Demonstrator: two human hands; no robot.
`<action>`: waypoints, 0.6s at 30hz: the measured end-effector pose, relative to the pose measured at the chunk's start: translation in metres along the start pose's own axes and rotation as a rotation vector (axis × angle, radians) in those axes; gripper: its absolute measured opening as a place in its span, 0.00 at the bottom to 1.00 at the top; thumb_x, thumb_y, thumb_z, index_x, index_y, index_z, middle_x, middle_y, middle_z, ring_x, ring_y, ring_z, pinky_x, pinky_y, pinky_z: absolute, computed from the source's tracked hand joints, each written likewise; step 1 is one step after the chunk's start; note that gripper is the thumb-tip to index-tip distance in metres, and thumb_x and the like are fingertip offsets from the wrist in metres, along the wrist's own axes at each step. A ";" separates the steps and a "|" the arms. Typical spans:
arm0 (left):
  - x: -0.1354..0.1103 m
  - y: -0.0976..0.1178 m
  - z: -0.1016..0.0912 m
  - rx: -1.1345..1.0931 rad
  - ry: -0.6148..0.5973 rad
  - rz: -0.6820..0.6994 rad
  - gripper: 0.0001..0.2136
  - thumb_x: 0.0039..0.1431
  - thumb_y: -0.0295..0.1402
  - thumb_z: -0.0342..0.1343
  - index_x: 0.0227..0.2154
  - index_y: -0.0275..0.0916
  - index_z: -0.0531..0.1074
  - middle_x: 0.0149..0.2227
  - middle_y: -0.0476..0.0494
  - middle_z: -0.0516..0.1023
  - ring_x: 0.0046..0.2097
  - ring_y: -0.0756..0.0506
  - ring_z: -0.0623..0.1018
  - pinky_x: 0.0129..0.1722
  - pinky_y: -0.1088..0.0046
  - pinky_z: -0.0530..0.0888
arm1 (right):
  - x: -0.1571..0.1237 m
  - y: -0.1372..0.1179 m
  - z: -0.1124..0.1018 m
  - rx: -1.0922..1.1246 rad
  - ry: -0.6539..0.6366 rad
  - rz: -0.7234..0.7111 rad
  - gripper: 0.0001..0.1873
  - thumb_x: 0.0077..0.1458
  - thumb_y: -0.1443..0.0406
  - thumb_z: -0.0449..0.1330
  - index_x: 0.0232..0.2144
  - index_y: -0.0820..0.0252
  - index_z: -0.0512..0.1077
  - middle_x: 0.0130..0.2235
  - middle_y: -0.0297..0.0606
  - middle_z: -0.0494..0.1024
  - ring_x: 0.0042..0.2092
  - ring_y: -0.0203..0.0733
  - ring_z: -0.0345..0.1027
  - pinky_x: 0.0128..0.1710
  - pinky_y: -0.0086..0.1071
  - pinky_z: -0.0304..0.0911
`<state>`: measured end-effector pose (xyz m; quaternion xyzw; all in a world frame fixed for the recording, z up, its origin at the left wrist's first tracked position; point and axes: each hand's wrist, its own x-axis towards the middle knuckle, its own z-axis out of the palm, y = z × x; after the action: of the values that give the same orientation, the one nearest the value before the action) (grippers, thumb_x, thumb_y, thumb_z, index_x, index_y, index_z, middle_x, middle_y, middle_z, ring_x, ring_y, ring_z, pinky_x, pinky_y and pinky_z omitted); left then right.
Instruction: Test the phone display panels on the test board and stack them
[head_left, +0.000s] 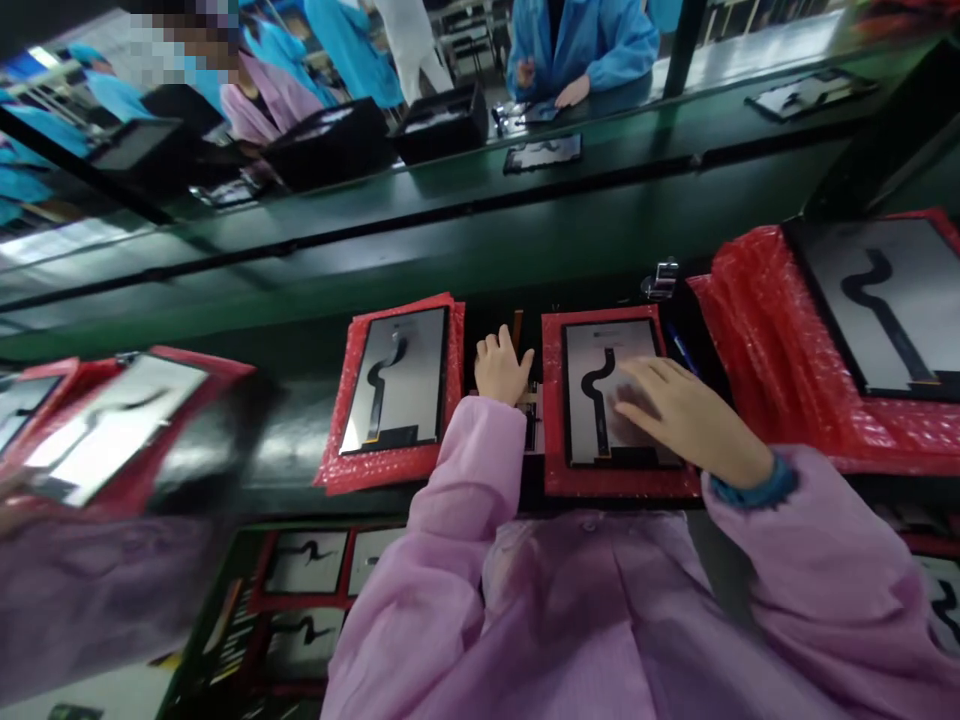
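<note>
My left hand (502,370) lies flat with its fingers apart between two display panels, over some small parts (534,415) it partly hides. My right hand (686,410) hovers above or touches the right edge of a grey display panel (585,390) with a curved black flex cable (598,400). Its fingers are stretched and slightly smeared by motion; I see nothing in them. That panel rests on red bubble wrap (555,480). To the left, another display panel (412,370) with a similar cable sits on a stack of red bubble wrap (341,470).
At right, a larger display panel (900,300) lies on piled red bubble wrap (757,350); a blue pen (682,350) is beside it. A co-worker's blurred sleeve (97,590) reaches toward a tilted panel (120,425). Panels in red trays (304,600) sit below. A conveyor (360,255) runs behind.
</note>
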<state>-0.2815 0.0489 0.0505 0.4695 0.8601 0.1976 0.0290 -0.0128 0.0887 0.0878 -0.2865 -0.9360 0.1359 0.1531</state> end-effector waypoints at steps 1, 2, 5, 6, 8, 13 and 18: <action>0.003 -0.001 0.002 -0.037 0.010 0.004 0.25 0.61 0.28 0.58 0.61 0.31 0.64 0.54 0.26 0.74 0.59 0.29 0.71 0.56 0.50 0.70 | 0.013 0.003 0.006 -0.022 -0.024 0.008 0.29 0.64 0.56 0.56 0.62 0.66 0.64 0.62 0.55 0.70 0.64 0.59 0.63 0.64 0.53 0.62; 0.005 -0.003 0.004 -0.099 0.026 0.006 0.25 0.59 0.24 0.57 0.61 0.32 0.64 0.50 0.30 0.76 0.57 0.31 0.73 0.56 0.52 0.71 | 0.023 0.005 0.012 -0.039 -0.052 0.018 0.34 0.62 0.54 0.59 0.64 0.68 0.61 0.64 0.57 0.67 0.66 0.62 0.60 0.66 0.54 0.60; 0.008 -0.010 0.010 -0.447 0.059 -0.033 0.28 0.53 0.18 0.56 0.59 0.36 0.63 0.40 0.41 0.77 0.47 0.40 0.78 0.51 0.59 0.73 | 0.036 0.012 0.034 -0.064 -0.142 0.037 0.46 0.58 0.50 0.63 0.68 0.72 0.56 0.68 0.63 0.60 0.71 0.65 0.52 0.68 0.55 0.55; 0.009 -0.013 0.011 -0.608 0.060 -0.055 0.29 0.53 0.18 0.57 0.59 0.37 0.62 0.39 0.44 0.77 0.44 0.42 0.79 0.50 0.62 0.74 | 0.037 0.013 0.040 -0.066 -0.161 0.039 0.46 0.57 0.50 0.64 0.68 0.72 0.55 0.68 0.63 0.59 0.71 0.65 0.50 0.69 0.55 0.54; 0.012 -0.018 0.014 -0.929 0.058 -0.088 0.28 0.55 0.21 0.58 0.59 0.40 0.61 0.38 0.47 0.77 0.43 0.46 0.80 0.49 0.66 0.74 | 0.034 0.015 0.048 -0.058 -0.166 0.041 0.46 0.58 0.51 0.63 0.68 0.72 0.56 0.69 0.64 0.57 0.72 0.64 0.49 0.70 0.54 0.53; 0.017 -0.021 0.011 -1.206 0.089 -0.017 0.25 0.61 0.41 0.63 0.58 0.42 0.66 0.36 0.47 0.81 0.40 0.48 0.82 0.50 0.67 0.76 | 0.032 0.017 0.053 0.052 -0.078 0.040 0.40 0.57 0.52 0.64 0.64 0.68 0.60 0.66 0.61 0.63 0.70 0.64 0.52 0.69 0.58 0.52; 0.011 -0.011 0.000 -1.195 0.052 0.122 0.18 0.61 0.49 0.61 0.42 0.38 0.77 0.34 0.45 0.83 0.35 0.48 0.83 0.42 0.69 0.78 | 0.035 0.011 0.050 0.384 -0.017 0.109 0.35 0.55 0.59 0.66 0.62 0.58 0.61 0.58 0.51 0.69 0.63 0.58 0.64 0.63 0.58 0.61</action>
<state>-0.2961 0.0528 0.0485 0.4154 0.5719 0.6596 0.2555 -0.0535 0.1092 0.0457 -0.3009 -0.8773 0.3224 0.1894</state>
